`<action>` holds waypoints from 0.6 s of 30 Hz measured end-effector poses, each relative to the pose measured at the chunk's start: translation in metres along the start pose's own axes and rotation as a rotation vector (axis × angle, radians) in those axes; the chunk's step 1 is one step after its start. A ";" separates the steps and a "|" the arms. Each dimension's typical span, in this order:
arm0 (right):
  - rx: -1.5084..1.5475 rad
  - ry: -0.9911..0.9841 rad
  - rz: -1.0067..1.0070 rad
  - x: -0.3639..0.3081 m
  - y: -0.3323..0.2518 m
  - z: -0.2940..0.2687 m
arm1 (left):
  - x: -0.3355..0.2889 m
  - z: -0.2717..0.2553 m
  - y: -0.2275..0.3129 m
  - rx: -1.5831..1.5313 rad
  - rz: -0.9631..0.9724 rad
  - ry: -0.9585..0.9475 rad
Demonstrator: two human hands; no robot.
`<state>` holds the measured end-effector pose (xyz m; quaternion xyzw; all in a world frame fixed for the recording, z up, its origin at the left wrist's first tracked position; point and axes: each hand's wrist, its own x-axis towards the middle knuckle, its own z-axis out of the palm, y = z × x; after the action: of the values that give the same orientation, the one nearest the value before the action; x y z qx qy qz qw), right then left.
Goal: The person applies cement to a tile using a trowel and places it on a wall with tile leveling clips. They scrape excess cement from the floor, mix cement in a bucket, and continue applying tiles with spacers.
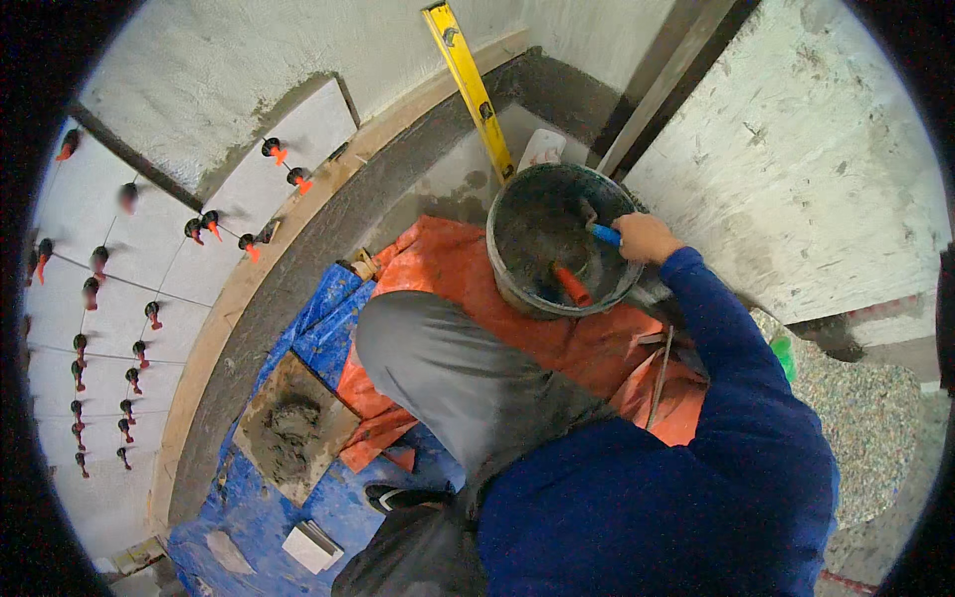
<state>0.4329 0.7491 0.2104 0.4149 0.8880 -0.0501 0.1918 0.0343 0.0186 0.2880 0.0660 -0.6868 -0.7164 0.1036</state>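
My right hand (647, 239) is closed around the blue handle of a trowel (603, 234), whose metal end reaches into a dark bucket (509, 284). Grey wet mortar (537, 224) lies inside the bucket. A second tool with an orange-red handle (572, 287) leans in there too, its lower end hidden in the mix. Nowhere in the picture does my left hand appear. Beyond my bent knee, to the left, a square board (254, 438) carries a heap of grey mortar (290, 433).
A yellow spirit level (466, 85) leans against the wall behind the bucket. White tiles with red-and-black levelling clips (152, 313) cover the left, bordered by a curved wooden strip (199, 373). Orange sheeting (438, 259) and a blue tarp (259, 507) lie underneath; small white tiles (311, 547) sit stacked there.
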 end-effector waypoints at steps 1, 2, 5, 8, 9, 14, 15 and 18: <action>0.091 0.036 -0.050 -0.014 0.004 -0.010 | -0.004 0.000 0.011 -0.065 0.009 -0.009; 0.176 0.078 -0.096 -0.027 0.006 -0.018 | -0.008 -0.001 0.023 -0.125 0.021 -0.017; 0.421 0.102 -0.107 -0.060 0.008 -0.023 | -0.021 -0.003 0.059 -0.299 0.051 -0.053; 0.685 0.087 -0.014 -0.069 0.006 -0.003 | -0.033 -0.003 0.090 -0.467 0.045 -0.117; 0.796 0.086 -0.038 -0.065 0.003 0.006 | -0.038 -0.005 0.098 -0.525 0.044 -0.124; 0.221 0.195 -0.371 -0.058 -0.014 0.016 | -0.038 -0.016 0.104 -0.816 0.085 -0.152; 0.406 0.168 -0.204 -0.057 -0.022 0.002 | -0.030 -0.012 0.098 -0.847 0.106 -0.178; 0.842 0.166 -0.088 -0.079 -0.074 -0.054 | -0.002 -0.008 0.080 -0.896 0.244 -0.329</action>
<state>0.4073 0.6575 0.2852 0.4212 0.8195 -0.3824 -0.0687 0.0432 0.0085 0.3670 -0.1800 -0.3211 -0.9249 0.0949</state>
